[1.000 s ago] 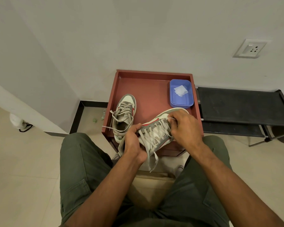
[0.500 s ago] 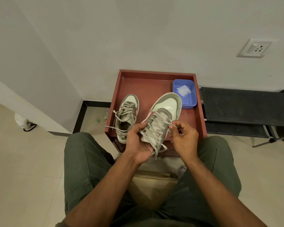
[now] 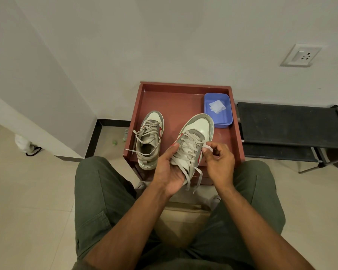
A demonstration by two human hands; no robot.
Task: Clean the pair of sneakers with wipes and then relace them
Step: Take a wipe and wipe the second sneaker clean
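Observation:
A grey, white and red sneaker (image 3: 198,131) is held above the red-brown tray table (image 3: 180,102), toe pointing away from me. My left hand (image 3: 167,170) grips its heel end from below and the left. My right hand (image 3: 219,160) pinches a pale lace at the sneaker's right side, near the upper eyelets. Loose lace ends (image 3: 193,181) hang below the shoe. The second sneaker (image 3: 149,141) stands laced on the tray's left part, one lace trailing over the tray edge.
A blue plastic tub (image 3: 220,118) holding a white wipe (image 3: 217,106) sits at the tray's back right. A black low rack (image 3: 289,125) stands to the right against the wall. My green-trousered knees flank a tan bag (image 3: 181,223) on the tiled floor.
The held sneaker turned from lying sideways to pointing toe-away. My right hand moved from the toe-side laces back to the shoe's right side, now pinching a lace.

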